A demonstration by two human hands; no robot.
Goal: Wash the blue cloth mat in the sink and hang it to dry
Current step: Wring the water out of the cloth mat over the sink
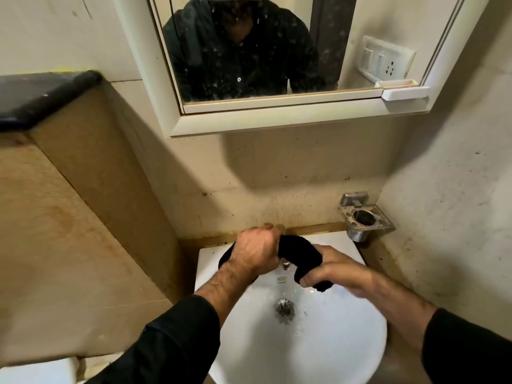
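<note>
A dark, wet cloth mat (pixel 297 252), rolled into a thick twist, is held over the back of the white sink (pixel 332 345). My left hand (pixel 256 252) grips its left end, and a loop of cloth hangs out behind that wrist. My right hand (pixel 335 273) grips the right end, which pokes out dark below the fingers. The small metal tap (pixel 285 264) shows just under the cloth between my hands. Water lies around the metal drain (pixel 285 306).
A metal holder (pixel 365 218) is fixed to the wall right of the sink. A white-framed mirror cabinet (pixel 277 106) hangs overhead, with a switch plate reflected in it. A tiled ledge with a black top (pixel 41 98) stands left. A white object (pixel 36 372) sits at bottom left.
</note>
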